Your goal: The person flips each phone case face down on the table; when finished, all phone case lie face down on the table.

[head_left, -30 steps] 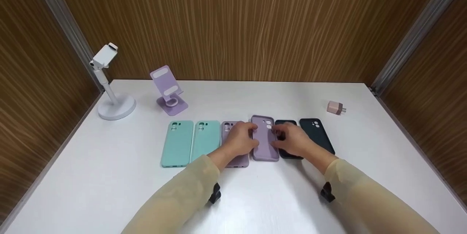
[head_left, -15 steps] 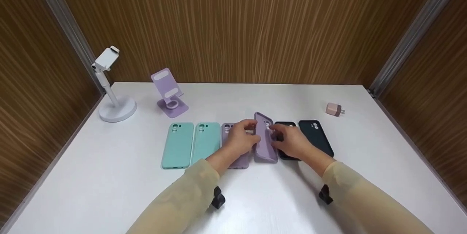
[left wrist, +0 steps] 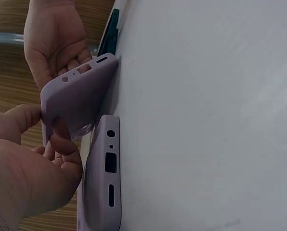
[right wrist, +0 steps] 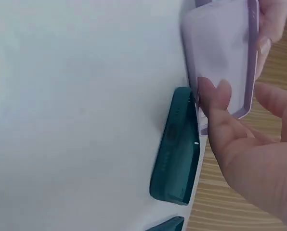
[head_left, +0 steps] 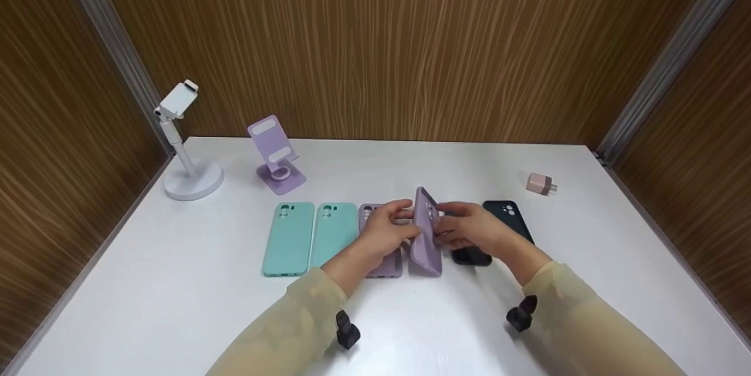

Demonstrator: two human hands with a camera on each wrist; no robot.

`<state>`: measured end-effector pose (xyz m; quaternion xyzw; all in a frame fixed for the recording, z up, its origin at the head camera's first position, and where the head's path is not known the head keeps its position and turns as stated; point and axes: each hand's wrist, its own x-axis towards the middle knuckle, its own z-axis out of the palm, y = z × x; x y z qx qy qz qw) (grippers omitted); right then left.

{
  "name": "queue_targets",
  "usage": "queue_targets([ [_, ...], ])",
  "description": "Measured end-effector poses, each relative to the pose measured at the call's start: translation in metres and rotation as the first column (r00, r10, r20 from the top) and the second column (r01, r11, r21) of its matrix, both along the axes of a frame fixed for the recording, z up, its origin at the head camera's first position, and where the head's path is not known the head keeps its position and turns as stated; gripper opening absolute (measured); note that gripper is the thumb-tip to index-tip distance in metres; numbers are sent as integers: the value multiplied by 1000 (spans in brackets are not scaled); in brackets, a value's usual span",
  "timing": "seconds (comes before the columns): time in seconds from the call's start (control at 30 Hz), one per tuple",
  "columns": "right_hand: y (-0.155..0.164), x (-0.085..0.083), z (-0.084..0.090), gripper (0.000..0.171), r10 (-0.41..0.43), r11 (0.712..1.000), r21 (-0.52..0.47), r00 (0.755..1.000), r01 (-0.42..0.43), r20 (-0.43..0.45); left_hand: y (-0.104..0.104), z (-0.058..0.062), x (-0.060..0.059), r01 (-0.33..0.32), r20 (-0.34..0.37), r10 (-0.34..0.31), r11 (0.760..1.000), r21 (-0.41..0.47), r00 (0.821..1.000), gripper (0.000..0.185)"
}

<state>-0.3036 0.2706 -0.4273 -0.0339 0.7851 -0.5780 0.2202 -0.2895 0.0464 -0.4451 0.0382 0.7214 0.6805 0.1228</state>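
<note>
A lilac phone case [head_left: 426, 253] stands tilted on its long right side, its left side lifted and its hollow inner face turned rightward. My left hand [head_left: 381, 232] pinches the lifted side between thumb and fingers. Against the inner face of the case [right wrist: 220, 43], the bent fingertips of my right hand [head_left: 476, 228] rest near the camera-hole end. Another lilac case [head_left: 388, 267] lies flat under my left hand, partly covered. A dark green case [head_left: 473, 257] lies beneath my right hand, mostly hidden by it.
Two mint green cases [head_left: 288, 241] lie side by side at the left of the row. Another dark green case [head_left: 509, 220] ends it at the right. Behind are a white phone stand [head_left: 193, 181], a purple phone stand [head_left: 273, 147] and a pink charger plug [head_left: 538, 183].
The lilac case has gone from lying nearly flat to standing steeply on its right side, its left side raised by my left hand. My right fingers have shifted slightly along its inner face.
</note>
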Motion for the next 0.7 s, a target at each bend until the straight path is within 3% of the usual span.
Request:
queue_targets([
  [0.17,5,3,0,68,6,989,-144,996,7,87,-2,2,2,38,0,-38,999,4,999,64],
  [0.37,9,8,-3,71,51,964,-267,992,-19,113,-1,1,5,113,0,-113,993,19,994,68],
  [0.7,10,13,-3,75,79,935,-352,991,-38,103,4,2,10,187,27,-186,982,-11,982,69],
])
